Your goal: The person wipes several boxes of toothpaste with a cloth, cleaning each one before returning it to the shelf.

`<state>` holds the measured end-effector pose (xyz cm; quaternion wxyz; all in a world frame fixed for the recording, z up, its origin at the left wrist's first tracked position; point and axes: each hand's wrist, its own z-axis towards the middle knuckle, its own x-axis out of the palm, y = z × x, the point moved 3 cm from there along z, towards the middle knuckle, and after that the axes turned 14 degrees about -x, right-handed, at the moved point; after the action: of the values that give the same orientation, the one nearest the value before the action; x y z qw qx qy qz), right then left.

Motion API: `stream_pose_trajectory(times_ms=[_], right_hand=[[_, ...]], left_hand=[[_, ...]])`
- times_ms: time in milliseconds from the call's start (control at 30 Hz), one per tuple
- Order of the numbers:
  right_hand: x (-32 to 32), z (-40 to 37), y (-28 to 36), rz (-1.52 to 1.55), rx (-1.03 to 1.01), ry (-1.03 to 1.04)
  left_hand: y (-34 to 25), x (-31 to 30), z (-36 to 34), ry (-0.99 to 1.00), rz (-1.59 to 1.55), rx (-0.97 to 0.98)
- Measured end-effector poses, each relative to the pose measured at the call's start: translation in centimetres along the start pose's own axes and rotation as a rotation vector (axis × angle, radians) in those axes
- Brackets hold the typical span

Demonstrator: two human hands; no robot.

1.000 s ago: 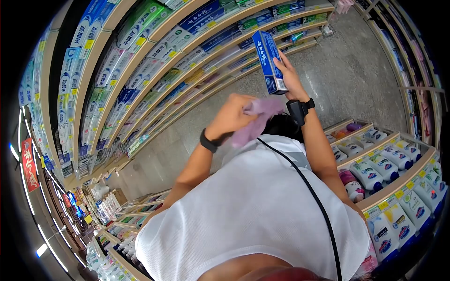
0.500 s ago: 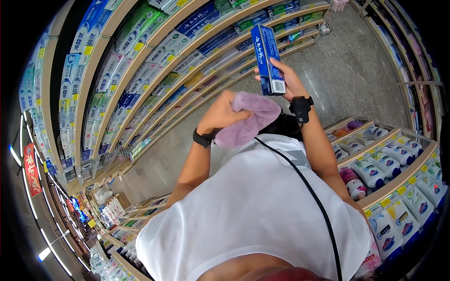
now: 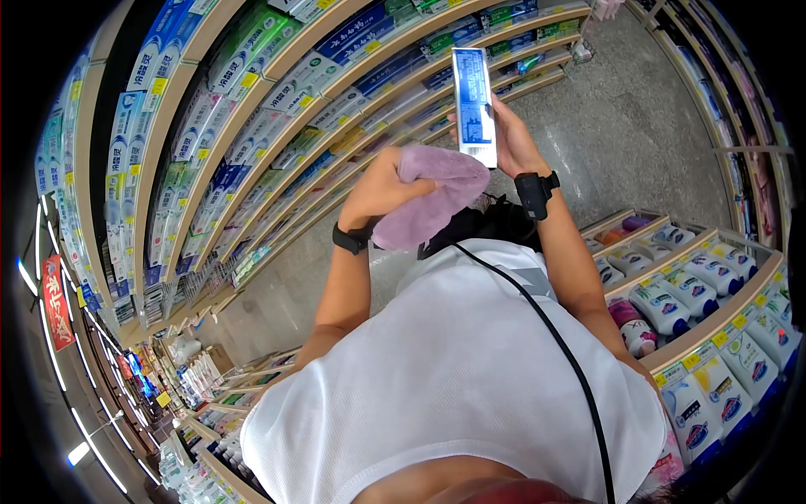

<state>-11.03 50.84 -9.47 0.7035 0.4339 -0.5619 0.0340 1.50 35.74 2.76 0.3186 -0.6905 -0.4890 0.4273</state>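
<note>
A purple cloth (image 3: 441, 181) hangs folded from my left hand (image 3: 382, 189), with the thumb pressed over it. To the right, my right hand (image 3: 514, 143) grips a long blue and white box (image 3: 474, 105), held upright with a bright glare on its face. The fingers of that hand are partly hidden behind the box. Cloth and box are close together, and the cloth's edge lies just below and left of the box. Each wrist wears a black band.
Shelves (image 3: 294, 130) of toothpaste boxes curve across the left and top. White bottles (image 3: 659, 309) and pouches (image 3: 749, 367) stand on a shelf at the lower right. More shelving runs along the far right, beyond the grey floor (image 3: 625, 126).
The box has turned in my right hand, showing a different, glaring face. My left hand and the cloth have moved slightly left and up.
</note>
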Motion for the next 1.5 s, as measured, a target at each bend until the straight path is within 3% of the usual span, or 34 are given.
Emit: stream_pose_trajectory(times_ms=[67, 133, 233, 300, 533, 633, 700, 867, 933, 967, 1033, 1133, 1200, 1267, 1400, 1500], right_hand=[[0.4, 0.1, 0.0, 0.145, -0.098, -0.097], [-0.3, 0.2, -0.4, 0.106, -0.092, -0.014], [0.2, -0.3, 0.0, -0.153, -0.024, -0.054], [0.4, -0.6, -0.2, -0.184, -0.001, -0.036], [1.8, -1.2, -0.6, -0.188, 0.070, 0.068], [1.4, -1.1, -1.0, -0.140, 0.095, 0.023], [1.4, -1.5, -0.9, -0.303, 0.145, 0.088], [2.5, -2.1, -1.0, -0.385, 0.177, 0.090], [2.8, -2.3, -1.2, -0.384, 0.201, 0.173], [2.6, -2.4, -1.2, -0.414, 0.260, 0.227], [2.9, -2.9, -1.4, -0.415, 0.262, 0.263], [3.5, -3.1, -1.8, -0.418, 0.205, 0.300], [3.7, -3.0, -1.6, -0.374, 0.230, 0.190], [3.4, -2.7, -2.1, -0.374, 0.180, 0.121], [3.1, -2.1, -2.4, -0.326, 0.167, 0.084], [2.1, -1.5, -2.4, -0.357, 0.089, -0.056]], left_hand=[[0.8, 0.1, 0.5, 0.028, 0.049, 0.001], [1.0, 0.3, 0.7, 0.058, 0.099, 0.003], [1.0, 0.9, 1.1, 0.081, 0.117, -0.008], [1.9, 0.8, 1.8, -0.043, 0.278, 0.007], [1.9, 1.4, 2.9, -0.175, 0.194, 0.079], [1.9, 0.5, 2.9, -0.286, 0.344, -0.044], [3.8, -1.3, 4.2, -0.489, 0.257, 0.054], [4.0, -6.0, 5.3, -0.675, 0.198, 0.151], [4.6, -8.7, 5.1, -0.977, 0.254, 0.083], [5.3, -9.9, 5.4, -0.978, 0.254, 0.082], [6.1, -11.6, 5.2, -1.226, 0.410, 0.118], [6.9, -11.6, 5.3, -1.221, 0.294, 0.255], [5.8, -9.5, 4.6, -1.194, 0.320, 0.252], [4.5, -6.3, 4.2, -1.011, 0.468, -0.034], [5.0, -1.5, 4.4, -1.032, 0.375, 0.062], [4.9, 1.4, 3.8, -0.801, 0.322, 0.222]])
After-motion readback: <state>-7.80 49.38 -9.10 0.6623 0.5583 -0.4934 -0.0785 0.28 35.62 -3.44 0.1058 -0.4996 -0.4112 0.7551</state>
